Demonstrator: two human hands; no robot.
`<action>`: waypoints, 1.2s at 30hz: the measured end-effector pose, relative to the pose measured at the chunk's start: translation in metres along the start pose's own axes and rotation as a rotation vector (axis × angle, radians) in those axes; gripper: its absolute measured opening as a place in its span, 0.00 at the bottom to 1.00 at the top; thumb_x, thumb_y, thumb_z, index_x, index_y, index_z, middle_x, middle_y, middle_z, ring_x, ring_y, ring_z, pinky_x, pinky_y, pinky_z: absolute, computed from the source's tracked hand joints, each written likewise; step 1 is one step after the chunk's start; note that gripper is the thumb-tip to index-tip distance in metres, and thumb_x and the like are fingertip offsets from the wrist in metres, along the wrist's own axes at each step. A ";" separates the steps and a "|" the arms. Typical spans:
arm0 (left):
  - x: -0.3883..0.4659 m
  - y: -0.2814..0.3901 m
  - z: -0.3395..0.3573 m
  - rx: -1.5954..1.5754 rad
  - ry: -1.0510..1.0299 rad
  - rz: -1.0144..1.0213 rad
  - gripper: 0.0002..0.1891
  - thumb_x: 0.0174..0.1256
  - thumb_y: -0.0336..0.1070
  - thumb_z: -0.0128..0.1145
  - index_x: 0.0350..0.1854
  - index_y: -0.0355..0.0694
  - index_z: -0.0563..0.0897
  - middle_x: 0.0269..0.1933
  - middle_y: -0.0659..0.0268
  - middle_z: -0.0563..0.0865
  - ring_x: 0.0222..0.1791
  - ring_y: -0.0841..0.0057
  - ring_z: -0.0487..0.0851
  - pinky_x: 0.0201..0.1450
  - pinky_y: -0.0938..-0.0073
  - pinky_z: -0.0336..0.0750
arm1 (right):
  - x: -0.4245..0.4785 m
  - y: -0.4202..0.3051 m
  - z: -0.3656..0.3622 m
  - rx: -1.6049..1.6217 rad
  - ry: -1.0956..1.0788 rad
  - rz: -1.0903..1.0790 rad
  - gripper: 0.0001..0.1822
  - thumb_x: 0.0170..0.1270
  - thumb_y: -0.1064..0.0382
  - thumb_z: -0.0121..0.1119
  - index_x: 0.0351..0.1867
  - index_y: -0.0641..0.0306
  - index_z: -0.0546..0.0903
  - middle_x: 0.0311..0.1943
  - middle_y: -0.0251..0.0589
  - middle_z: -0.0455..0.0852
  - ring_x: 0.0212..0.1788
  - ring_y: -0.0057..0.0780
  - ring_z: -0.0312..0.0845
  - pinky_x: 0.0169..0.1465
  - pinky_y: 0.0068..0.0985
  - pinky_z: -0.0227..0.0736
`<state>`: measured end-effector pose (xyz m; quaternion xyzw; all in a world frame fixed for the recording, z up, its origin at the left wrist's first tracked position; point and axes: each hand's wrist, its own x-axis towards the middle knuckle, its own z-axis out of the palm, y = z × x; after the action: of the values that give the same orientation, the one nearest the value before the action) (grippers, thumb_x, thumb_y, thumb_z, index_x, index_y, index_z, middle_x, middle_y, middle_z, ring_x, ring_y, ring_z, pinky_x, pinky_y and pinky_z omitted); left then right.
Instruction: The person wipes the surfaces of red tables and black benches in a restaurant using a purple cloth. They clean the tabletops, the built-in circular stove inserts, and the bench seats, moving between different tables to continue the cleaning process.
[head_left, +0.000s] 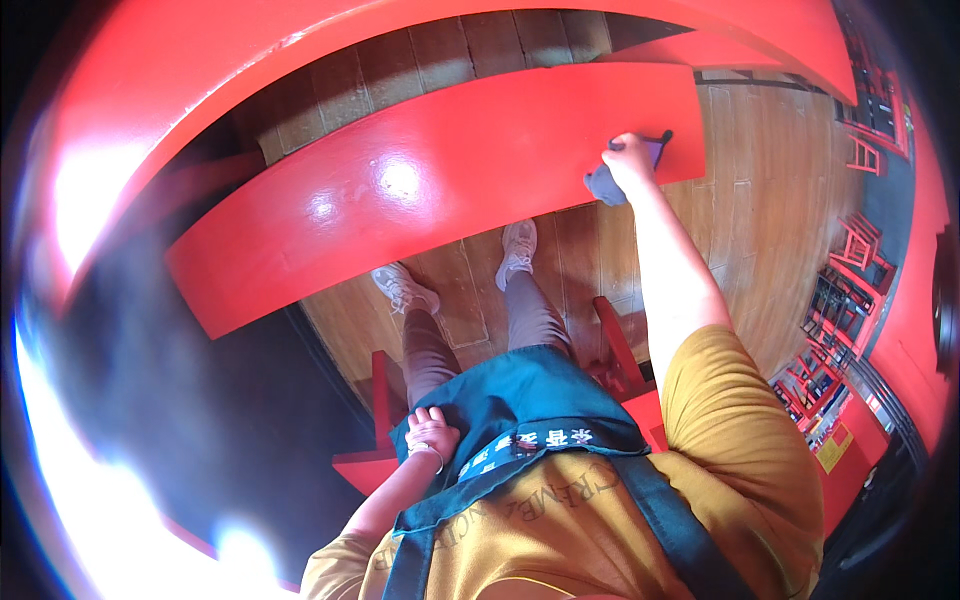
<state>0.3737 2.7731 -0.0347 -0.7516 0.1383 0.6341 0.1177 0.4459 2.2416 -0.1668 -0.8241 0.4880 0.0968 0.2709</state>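
Observation:
My right hand (631, 159) grips a bunched grey and purple cloth (606, 186) with dark edging. The cloth touches the top of a long red bench (480, 150) near its right end. Part of the cloth is hidden under my fingers. Down at my lap, my left hand (433, 433) lies flat on the dark teal apron (525, 397), holding nothing. A bracelet circles that wrist. The bench top is glossy and reflects bright spots of light.
A larger red surface (225, 67) curves along the far side beyond the bench. I sit on a red seat (367, 469), feet on the wooden floor (450, 292). Red stools (855, 240) and further furniture stand at the right. Strong glare covers the lower left.

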 end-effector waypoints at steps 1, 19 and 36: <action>0.000 0.001 0.001 -0.004 0.011 -0.007 0.29 0.52 0.49 0.57 0.54 0.38 0.71 0.58 0.52 0.70 0.60 0.55 0.67 0.58 0.56 0.69 | -0.004 0.008 0.005 0.059 0.115 -0.026 0.19 0.54 0.54 0.62 0.40 0.67 0.80 0.41 0.52 0.84 0.47 0.44 0.80 0.51 0.33 0.73; -0.010 -0.019 0.021 -0.373 0.204 -0.003 0.25 0.52 0.48 0.56 0.51 0.40 0.72 0.53 0.52 0.72 0.57 0.55 0.70 0.56 0.53 0.69 | -0.293 -0.286 0.238 -0.153 -1.353 -0.850 0.20 0.52 0.70 0.49 0.46 0.52 0.84 0.46 0.48 0.84 0.51 0.41 0.77 0.55 0.30 0.69; -0.181 -0.163 -0.100 -0.876 1.378 0.276 0.14 0.53 0.27 0.53 0.45 0.34 0.77 0.48 0.48 0.80 0.50 0.52 0.77 0.57 0.59 0.71 | -0.264 -0.393 -0.157 1.138 -1.194 -0.048 0.26 0.72 0.54 0.32 0.56 0.76 0.70 0.47 0.52 0.79 0.49 0.36 0.77 0.56 0.34 0.71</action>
<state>0.4951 2.9009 0.1604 -0.9258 0.0109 0.0363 -0.3760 0.6324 2.5036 0.2147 -0.3807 0.2184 0.2507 0.8628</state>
